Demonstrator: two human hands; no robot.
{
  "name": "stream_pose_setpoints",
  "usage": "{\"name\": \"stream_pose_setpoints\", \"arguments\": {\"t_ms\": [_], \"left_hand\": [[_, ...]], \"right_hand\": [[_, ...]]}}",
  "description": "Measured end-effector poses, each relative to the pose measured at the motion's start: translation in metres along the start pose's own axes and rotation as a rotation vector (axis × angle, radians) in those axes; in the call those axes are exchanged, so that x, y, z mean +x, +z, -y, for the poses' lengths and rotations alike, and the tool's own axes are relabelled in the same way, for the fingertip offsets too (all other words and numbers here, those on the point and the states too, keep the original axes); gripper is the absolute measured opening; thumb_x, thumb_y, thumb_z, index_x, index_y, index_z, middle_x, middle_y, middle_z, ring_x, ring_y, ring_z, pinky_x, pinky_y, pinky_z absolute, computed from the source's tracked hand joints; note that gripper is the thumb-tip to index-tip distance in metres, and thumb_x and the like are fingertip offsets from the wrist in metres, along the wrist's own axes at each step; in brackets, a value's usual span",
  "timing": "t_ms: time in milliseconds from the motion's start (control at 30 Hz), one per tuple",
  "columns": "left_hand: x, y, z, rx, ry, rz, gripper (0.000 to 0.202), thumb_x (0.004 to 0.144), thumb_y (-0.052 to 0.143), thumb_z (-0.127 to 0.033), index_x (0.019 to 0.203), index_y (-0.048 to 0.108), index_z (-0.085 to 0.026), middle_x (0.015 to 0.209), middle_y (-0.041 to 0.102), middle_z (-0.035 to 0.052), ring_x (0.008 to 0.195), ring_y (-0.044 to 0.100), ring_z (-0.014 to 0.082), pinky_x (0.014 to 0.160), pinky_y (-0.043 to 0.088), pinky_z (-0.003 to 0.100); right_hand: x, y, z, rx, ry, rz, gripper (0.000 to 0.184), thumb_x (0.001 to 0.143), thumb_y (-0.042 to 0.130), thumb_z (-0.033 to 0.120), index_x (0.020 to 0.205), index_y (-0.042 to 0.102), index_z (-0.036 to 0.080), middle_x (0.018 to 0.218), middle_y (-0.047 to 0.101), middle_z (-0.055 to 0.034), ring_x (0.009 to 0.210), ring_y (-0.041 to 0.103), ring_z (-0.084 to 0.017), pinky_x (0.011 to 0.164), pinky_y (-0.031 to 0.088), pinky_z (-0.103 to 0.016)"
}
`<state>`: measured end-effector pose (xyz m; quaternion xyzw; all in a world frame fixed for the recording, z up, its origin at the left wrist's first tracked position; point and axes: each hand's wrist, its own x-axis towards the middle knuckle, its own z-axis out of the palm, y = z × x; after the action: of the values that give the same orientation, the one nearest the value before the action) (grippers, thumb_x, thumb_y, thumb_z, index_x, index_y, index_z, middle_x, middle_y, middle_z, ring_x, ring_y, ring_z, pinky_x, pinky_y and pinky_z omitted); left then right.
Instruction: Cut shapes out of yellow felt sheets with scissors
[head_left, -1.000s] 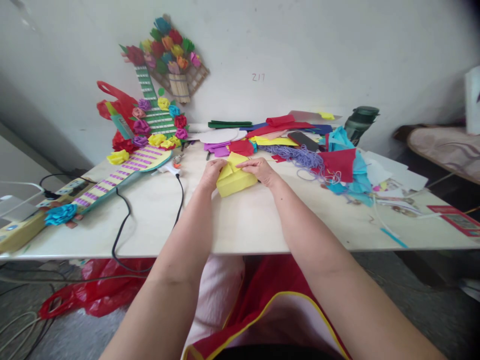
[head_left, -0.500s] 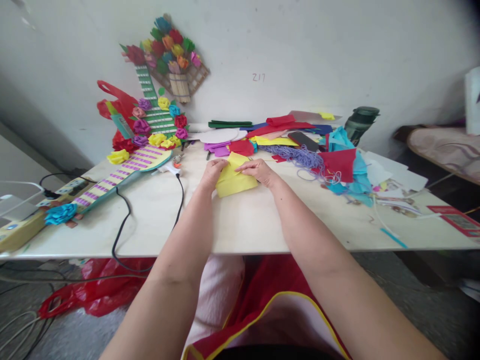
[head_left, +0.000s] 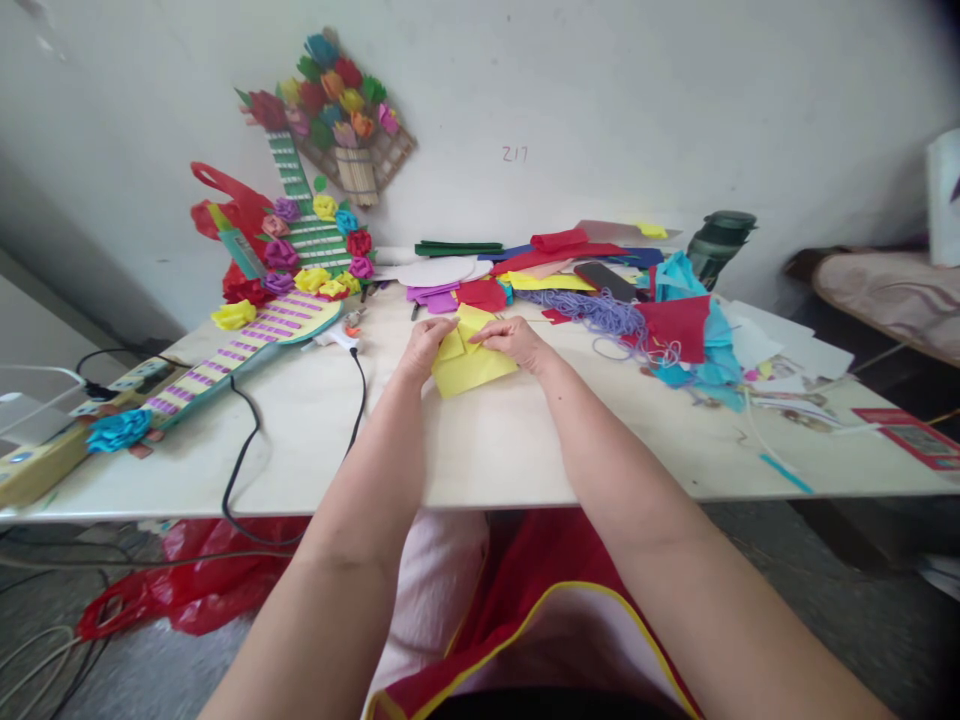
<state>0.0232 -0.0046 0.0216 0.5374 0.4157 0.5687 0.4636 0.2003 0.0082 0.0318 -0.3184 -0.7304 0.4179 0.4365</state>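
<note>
A piece of yellow crepe paper (head_left: 469, 375) is held between my two hands above the middle of the table. My left hand (head_left: 429, 346) pinches its left edge, where part of the sheet is folded over. With thumb and fingers closed, my right hand (head_left: 516, 340) grips the paper near its upper right side. A thin stick, partly hidden by the fingers, seems to lie across the paper near my right hand. Just behind the paper are a red piece (head_left: 482, 294) and a purple stack (head_left: 433, 297) of craft material.
Purple yarn (head_left: 592, 310), a dark phone (head_left: 606, 281) and a green bottle (head_left: 721, 247) are at the back right. A flower-decorated guitar shape (head_left: 251, 340) and a white glue gun (head_left: 339, 337) with a black cord lie left. The table's front edge (head_left: 502, 503) is near me.
The left part of the yellow paper now shows a clearer fold, and its lower edge has shifted slightly. Both hands keep their hold in nearly the same place.
</note>
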Motion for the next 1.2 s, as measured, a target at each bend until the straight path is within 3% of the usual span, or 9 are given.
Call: {"name": "stream_pose_setpoints", "arguments": {"t_ms": [367,467,633,833,933,1067,1200], "left_hand": [[0.003,-0.002,0.003,0.045,-0.008,-0.080,0.033,0.068,0.064,-0.033,0.049,0.041,-0.019,0.044,0.036,-0.0045,0.040,0.032,0.0069,0.041,0.022,0.023],[0.001,0.000,0.001,0.040,-0.006,-0.055,0.037,0.069,0.065,-0.042,0.051,0.043,-0.019,0.044,0.039,-0.0036,0.041,0.037,0.0083,0.041,0.025,0.024],[-0.007,0.004,-0.008,0.099,-0.041,0.006,0.036,0.059,0.074,-0.046,0.059,0.053,-0.016,0.049,0.050,-0.0025,0.042,0.044,0.0087,0.041,0.028,0.022],[-0.008,0.002,-0.007,0.103,-0.029,0.002,0.035,0.060,0.072,-0.045,0.060,0.052,-0.016,0.049,0.051,-0.0033,0.041,0.044,0.0076,0.040,0.028,0.020],[-0.008,0.002,-0.007,0.093,-0.021,0.007,0.035,0.061,0.072,-0.044,0.061,0.052,-0.016,0.050,0.053,-0.0029,0.042,0.046,0.0078,0.041,0.030,0.020],[-0.008,0.004,-0.005,0.086,-0.006,0.021,0.036,0.060,0.073,-0.046,0.063,0.054,-0.016,0.054,0.056,-0.0020,0.045,0.048,0.0084,0.042,0.033,0.020],[-0.007,0.005,-0.004,0.072,0.025,0.048,0.038,0.058,0.075,-0.046,0.063,0.054,-0.016,0.054,0.055,-0.0027,0.045,0.047,0.0075,0.042,0.033,0.020]], "right_hand": [[0.001,0.002,-0.004,0.016,0.001,0.014,0.023,0.059,0.058,0.015,0.070,0.077,0.019,0.069,0.068,-0.0007,0.067,0.054,-0.013,0.065,0.040,-0.024],[0.001,0.002,-0.005,0.018,0.009,0.021,0.023,0.059,0.058,0.014,0.070,0.077,0.018,0.069,0.068,-0.0007,0.067,0.055,-0.013,0.065,0.040,-0.024],[0.000,0.000,-0.006,-0.012,-0.012,0.039,0.023,0.061,0.057,0.016,0.074,0.077,0.018,0.071,0.068,-0.0010,0.070,0.055,-0.014,0.068,0.041,-0.025],[0.001,-0.004,-0.010,0.103,-0.039,0.075,0.027,0.076,0.052,0.033,0.072,0.073,0.017,0.081,0.069,-0.0036,0.083,0.060,-0.019,0.077,0.044,-0.030],[0.000,-0.001,-0.009,0.152,0.055,-0.027,0.031,0.076,0.057,0.044,0.076,0.069,0.016,0.076,0.066,-0.0028,0.075,0.059,-0.017,0.072,0.044,-0.029],[0.000,0.005,-0.008,0.101,0.122,-0.122,0.034,0.068,0.067,0.046,0.083,0.064,0.015,0.073,0.063,-0.0004,0.069,0.056,-0.014,0.066,0.044,-0.026],[0.000,0.007,-0.006,0.014,0.161,-0.074,0.032,0.067,0.067,0.046,0.064,0.059,0.015,0.057,0.054,0.0018,0.060,0.050,-0.013,0.055,0.038,-0.024]]}}
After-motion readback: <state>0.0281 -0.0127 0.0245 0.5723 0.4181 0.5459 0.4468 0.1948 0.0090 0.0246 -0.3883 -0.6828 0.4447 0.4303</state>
